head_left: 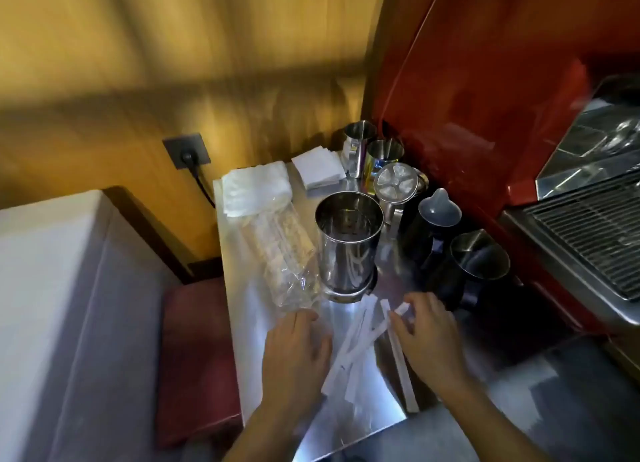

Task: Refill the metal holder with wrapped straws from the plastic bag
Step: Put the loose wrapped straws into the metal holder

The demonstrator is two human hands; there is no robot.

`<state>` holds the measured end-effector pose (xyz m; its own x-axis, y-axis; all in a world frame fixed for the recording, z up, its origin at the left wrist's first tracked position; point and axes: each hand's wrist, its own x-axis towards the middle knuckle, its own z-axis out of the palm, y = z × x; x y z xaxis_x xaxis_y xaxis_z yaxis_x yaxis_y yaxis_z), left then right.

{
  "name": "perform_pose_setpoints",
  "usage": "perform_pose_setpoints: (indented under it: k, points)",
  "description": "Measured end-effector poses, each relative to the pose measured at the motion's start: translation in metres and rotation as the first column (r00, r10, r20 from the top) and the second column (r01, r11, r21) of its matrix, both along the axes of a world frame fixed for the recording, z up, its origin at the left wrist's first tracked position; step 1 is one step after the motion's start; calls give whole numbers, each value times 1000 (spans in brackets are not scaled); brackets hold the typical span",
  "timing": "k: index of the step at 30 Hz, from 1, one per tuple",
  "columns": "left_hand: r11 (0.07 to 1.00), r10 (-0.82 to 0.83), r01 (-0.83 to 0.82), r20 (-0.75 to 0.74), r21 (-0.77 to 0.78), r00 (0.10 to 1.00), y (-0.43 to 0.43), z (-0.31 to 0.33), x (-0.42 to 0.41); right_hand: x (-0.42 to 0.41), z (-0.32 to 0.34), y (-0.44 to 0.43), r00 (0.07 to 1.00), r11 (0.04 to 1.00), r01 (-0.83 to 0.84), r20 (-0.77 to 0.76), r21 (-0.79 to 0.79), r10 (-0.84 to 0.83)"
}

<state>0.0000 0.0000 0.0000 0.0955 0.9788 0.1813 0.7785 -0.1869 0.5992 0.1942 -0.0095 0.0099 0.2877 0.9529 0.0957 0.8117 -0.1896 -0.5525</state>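
Observation:
The metal holder (348,243) is a tall shiny cylinder standing upright on the steel counter, and it looks empty inside. Left of it lies the clear plastic bag (280,253) with wrapped straws in it. Several white wrapped straws (356,343) lie loose on the counter in front of the holder, between my hands. My left hand (294,354) rests palm down beside them, close to the bag's near end. My right hand (429,333) is over the straws' right side, its fingertips touching one straw's end; the blur hides whether it grips.
Metal pitchers (479,260) and cups (384,155) crowd the counter right of and behind the holder. Folded white napkins (317,170) and a white cloth (254,187) lie at the back. A red espresso machine (485,97) rises on the right. The counter's left edge (230,323) drops off.

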Motion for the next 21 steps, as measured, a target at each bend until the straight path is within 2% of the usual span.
perform_pose_setpoints:
  k: [1,5,9,21]
  points:
    - [999,-23,22,-19,-23,1000,-1,-6,2,2,-5,-1,999,999,24,-33,-47,-26]
    - [987,-151,135,-250,-83,956,-4,-33,4,0,-17,-7,997,969,46,-50,-245,-60]
    - [985,-169,137,-406,-107,898,-5,-53,0,-2,-25,-8,999,949,35,-1,-312,-38]
    - [981,-185,142,-437,-129,880,-5,-60,0,3,-23,2,999,921,36,15,-387,-32]
